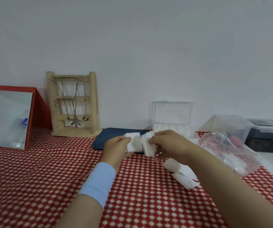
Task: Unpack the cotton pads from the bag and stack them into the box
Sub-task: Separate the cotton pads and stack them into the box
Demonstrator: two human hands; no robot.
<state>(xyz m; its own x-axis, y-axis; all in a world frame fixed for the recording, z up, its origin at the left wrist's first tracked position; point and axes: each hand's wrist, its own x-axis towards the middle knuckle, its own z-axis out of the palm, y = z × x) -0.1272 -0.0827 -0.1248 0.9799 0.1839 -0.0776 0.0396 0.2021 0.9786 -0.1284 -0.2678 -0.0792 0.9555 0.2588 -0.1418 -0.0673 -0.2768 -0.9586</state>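
Note:
My left hand [116, 146] grips a small stack of white square cotton pads [133, 142] above the table's middle. Right beside it, my right hand [167, 143] pinches a second stack of pads [148, 146], and the two stacks touch. More loose pads [181, 172] lie on the checked cloth under my right forearm. The clear plastic box [172, 127] stands behind my hands near the wall, lid up, with white pads inside. A crumpled clear bag [228, 147] with red print lies to the right, a few pads still showing in it.
A dark blue tray [104, 139] lies flat behind my hands. At the back left stand a wooden jewellery rack [74, 104] and a red-framed mirror [15, 117]. Clear storage bins [231, 127] and a dark lidded container [266, 129] sit at the far right.

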